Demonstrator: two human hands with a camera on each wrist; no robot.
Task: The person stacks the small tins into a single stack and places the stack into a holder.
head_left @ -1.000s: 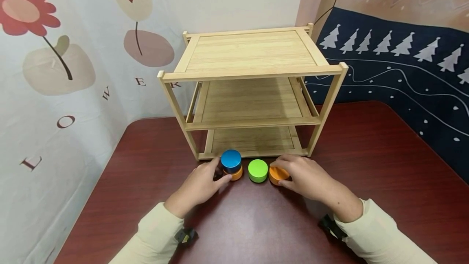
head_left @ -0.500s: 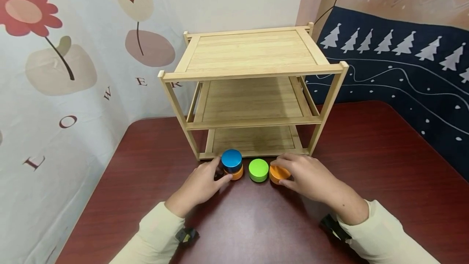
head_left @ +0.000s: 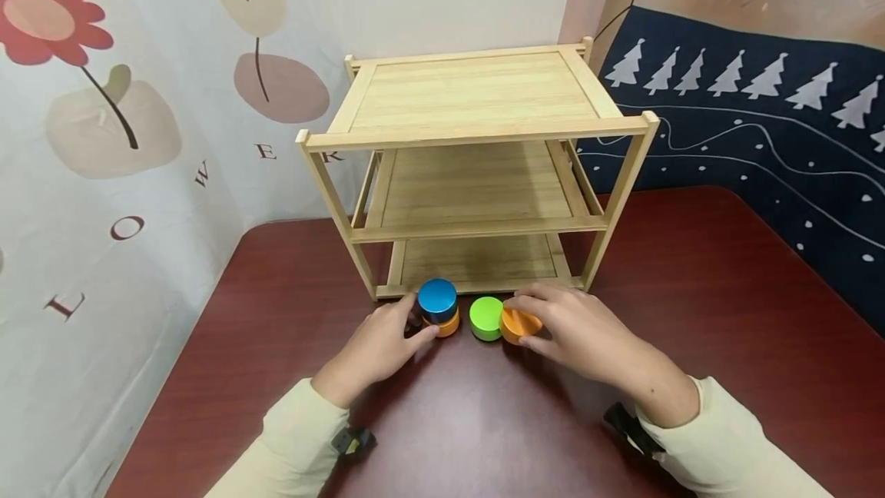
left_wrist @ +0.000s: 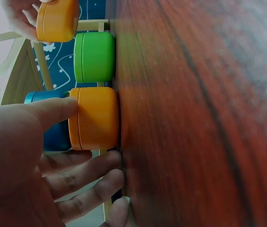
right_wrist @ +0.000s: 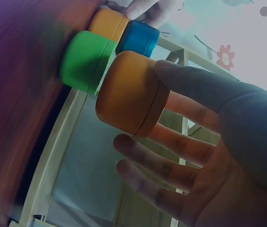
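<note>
Small round lidded jars sit at the front of a wooden rack. A blue jar (head_left: pixel 437 297) is stacked on an orange jar (head_left: pixel 448 327). My left hand (head_left: pixel 376 344) holds this stack at its left side, the thumb on the lower jar's lid and the fingers round the far side. Beside the stack, a green jar (head_left: pixel 485 317) rests on the table. My right hand (head_left: pixel 584 333) grips a second orange jar (right_wrist: pixel 129 92) between thumb and fingers. In the left wrist view this jar (left_wrist: pixel 57 21) is raised off the tabletop, close beside the green one.
The three-tier wooden rack (head_left: pixel 477 91) stands right behind the jars, its bottom front rail close to them. Under everything is a dark red table (head_left: pixel 456 421). Printed cloths hang behind, one with flowers (head_left: pixel 138 198), the other with white trees (head_left: pixel 747 121).
The right hand has lifted its orange jar slightly and shifted it left, so it now overlaps the green jar in the head view. The left hand and its stack have stayed put.
</note>
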